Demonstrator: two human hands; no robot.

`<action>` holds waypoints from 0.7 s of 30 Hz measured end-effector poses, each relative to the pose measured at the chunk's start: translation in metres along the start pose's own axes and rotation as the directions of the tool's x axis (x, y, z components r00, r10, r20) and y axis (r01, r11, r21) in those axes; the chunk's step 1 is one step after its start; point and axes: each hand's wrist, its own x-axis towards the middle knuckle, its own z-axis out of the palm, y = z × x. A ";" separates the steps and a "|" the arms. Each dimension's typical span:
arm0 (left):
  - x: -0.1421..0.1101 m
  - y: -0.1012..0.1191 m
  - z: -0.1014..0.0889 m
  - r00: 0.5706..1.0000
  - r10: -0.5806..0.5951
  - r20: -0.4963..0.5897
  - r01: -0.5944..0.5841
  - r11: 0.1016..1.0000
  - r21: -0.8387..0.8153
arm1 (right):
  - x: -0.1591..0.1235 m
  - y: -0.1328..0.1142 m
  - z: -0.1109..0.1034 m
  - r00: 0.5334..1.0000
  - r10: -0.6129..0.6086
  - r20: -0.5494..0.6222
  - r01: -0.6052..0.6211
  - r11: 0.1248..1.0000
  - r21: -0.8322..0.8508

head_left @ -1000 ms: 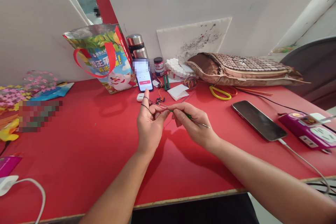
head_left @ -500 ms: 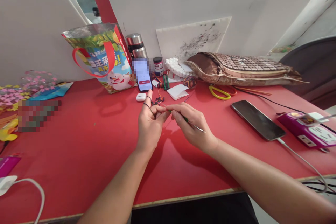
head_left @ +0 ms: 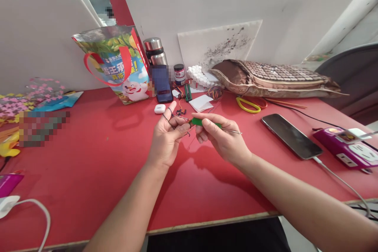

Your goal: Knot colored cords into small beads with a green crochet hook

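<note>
Dark yarn loops around the raised index finger of my left hand. The thumb and other fingers of that hand pinch a small piece of yarn work, mostly hidden by the fingertips. My right hand grips a crochet hook by its green handle; its thin metal shaft points right, away from the yarn. The handle's left end is close to the left fingertips, and I cannot tell whether it touches the yarn. A multicoloured strand lies on the table just beyond.
Behind my hands are a propped phone, a white earbud case, folded white paper and a yarn ball. Yellow-handled scissors, a charging phone and a purple power strip lie right. A carrier bag stands left.
My right hand has shifted slightly right and turned, so more of the green handle shows and the metal shaft sits higher. The propped phone's screen has gone from bright to dim.
</note>
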 end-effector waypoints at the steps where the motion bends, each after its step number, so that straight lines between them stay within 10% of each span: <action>1: 0.000 0.001 -0.001 1.000 0.000 0.000 0.000 1.000 0.010 | 0.001 -0.001 -0.001 1.000 0.029 0.002 -0.029 0.999 0.044; 21: -0.002 0.014 -0.001 0.999 -0.005 0.038 0.003 0.997 0.076 | 0.013 -0.026 -0.009 0.995 0.097 -0.017 -0.095 0.990 0.109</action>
